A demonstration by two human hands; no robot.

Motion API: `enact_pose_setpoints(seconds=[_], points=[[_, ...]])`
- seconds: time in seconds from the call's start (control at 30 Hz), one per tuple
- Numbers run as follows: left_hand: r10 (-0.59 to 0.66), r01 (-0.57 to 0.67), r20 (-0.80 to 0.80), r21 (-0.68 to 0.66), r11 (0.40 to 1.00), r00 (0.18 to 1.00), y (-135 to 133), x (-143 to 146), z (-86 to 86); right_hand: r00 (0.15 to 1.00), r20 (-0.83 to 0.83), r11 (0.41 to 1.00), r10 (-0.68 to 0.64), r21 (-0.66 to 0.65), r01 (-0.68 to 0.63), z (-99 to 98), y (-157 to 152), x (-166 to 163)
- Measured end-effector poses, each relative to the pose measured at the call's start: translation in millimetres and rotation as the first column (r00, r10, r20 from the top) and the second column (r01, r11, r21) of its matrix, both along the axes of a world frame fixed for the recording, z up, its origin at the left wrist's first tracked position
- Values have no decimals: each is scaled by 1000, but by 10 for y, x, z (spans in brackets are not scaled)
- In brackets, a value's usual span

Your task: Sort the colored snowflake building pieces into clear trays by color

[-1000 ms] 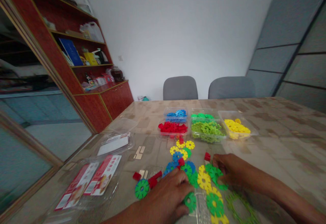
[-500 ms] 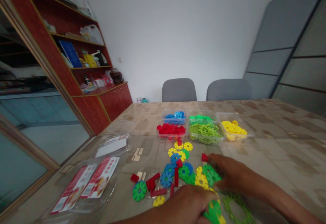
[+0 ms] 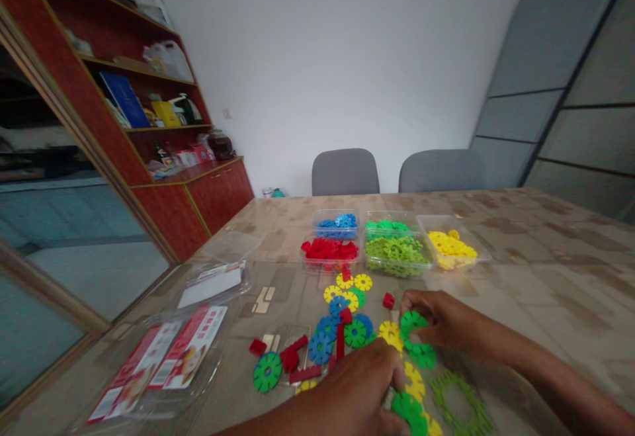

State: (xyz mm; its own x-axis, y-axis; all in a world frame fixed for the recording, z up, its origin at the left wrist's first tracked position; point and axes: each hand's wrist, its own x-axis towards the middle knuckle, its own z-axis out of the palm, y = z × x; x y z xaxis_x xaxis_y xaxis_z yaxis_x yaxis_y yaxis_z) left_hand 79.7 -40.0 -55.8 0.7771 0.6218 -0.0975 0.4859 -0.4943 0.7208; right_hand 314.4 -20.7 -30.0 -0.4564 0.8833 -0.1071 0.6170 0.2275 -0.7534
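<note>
Over the near side of the table, my right hand [image 3: 439, 320] pinches a green snowflake disc [image 3: 411, 325] between thumb and fingers; a second green disc [image 3: 424, 355] lies against it, below. My left hand [image 3: 364, 383] is curled at the edge of another green disc [image 3: 407, 411], its thumb and finger on the rim; some fingertips are hidden. Between the hands runs a line of yellow discs [image 3: 413, 382]. A lime-green ring of linked pieces [image 3: 459, 403] lies right of them. Left of my left hand is a flat arrangement of blue discs [image 3: 322, 347], yellow, green and red pieces.
Clear boxes hold blue [image 3: 340, 225], red [image 3: 330, 249], lime-green [image 3: 397, 254] and yellow pieces [image 3: 451, 247] further back. Clear plastic lids with printed labels [image 3: 188, 350] lie at the left. Loose red pieces [image 3: 303, 374] are scattered nearby. Two grey chairs [image 3: 344, 171] stand behind the table.
My left hand has shifted up and slightly left, baring more of the yellow discs. My right hand has turned a little, showing the green discs more fully. The view has shifted slightly.
</note>
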Motion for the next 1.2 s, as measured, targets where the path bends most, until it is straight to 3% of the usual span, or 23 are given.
enact_pose_setpoints(seconds=[0.13,0.27,0.4,0.63,0.73,0.83,0.9,1.0,1.2], points=[[2,-1,16,-76,997,1000,-22,-8,46,994,106,999,28,-26,-26,15,-41,102],[-13,19,49,-124,992,999,-13,5,25,961,270,998,-54,23,50,-92,-98,104],[-48,53,49,-93,994,998,24,13,22,948,306,996,-84,48,72,-84,-129,38],[-3,8,56,-92,996,998,47,-34,141,923,362,991,-132,40,126,-27,-139,0],[25,-13,97,-122,992,995,43,-49,159,955,269,992,-124,30,120,-42,-121,5],[133,-104,163,-174,979,978,67,-41,158,991,125,998,-56,-22,59,-71,-84,-21],[207,-161,212,-217,963,955,105,-24,155,998,-70,992,-6,-125,-3,-86,-67,-60],[297,-227,269,-261,938,916,171,2,162,936,-353,950,-7,-295,-104,-91,-78,-129],[377,-307,312,-250,918,872,240,7,194,896,-442,919,-41,-369,-140,-100,-149,-201]])
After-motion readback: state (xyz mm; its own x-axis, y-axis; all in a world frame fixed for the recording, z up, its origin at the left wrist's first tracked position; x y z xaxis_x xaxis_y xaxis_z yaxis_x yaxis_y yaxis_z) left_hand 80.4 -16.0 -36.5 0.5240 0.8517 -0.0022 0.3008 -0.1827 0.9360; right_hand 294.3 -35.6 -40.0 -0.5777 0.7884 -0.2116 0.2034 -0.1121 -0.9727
